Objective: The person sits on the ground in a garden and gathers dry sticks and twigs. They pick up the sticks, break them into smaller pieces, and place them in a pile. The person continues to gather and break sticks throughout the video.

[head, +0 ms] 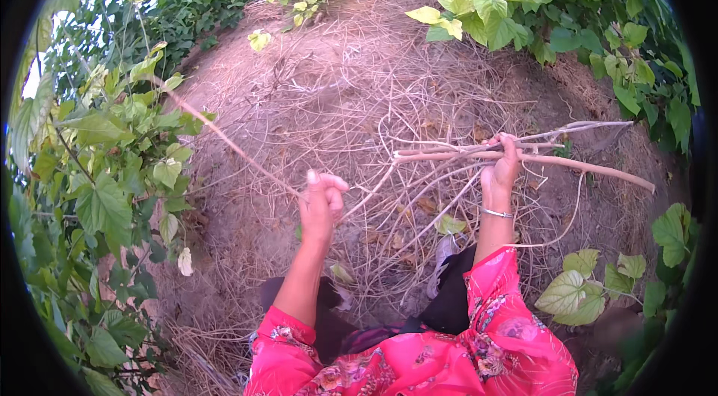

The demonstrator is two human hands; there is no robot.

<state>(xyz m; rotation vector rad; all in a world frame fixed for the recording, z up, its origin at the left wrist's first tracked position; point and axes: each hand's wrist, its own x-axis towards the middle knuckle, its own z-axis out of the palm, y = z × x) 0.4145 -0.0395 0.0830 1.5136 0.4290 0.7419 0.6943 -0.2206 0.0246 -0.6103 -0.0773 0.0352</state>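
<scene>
My left hand [322,205] is closed around one end of a long thin stick [230,141]. The stick slants up and left, and its blurred far end reaches the leaves. A bundle of dry sticks [437,155] is gripped in my right hand [502,163], lying roughly level across it. The thickest stick [589,165] of that bundle sticks out to the right and bends slightly down. Thinner twigs [454,202] trail from the bundle towards the lower left. A metal bangle [497,213] circles my right wrist.
Dry stems and litter cover the brown soil [348,99] ahead. Leafy plants [106,188] crowd the left side, and more leafy branches [516,9] overhang the upper right. A low leafy shoot [589,284] grows at the lower right. My shoes stand among fallen twigs.
</scene>
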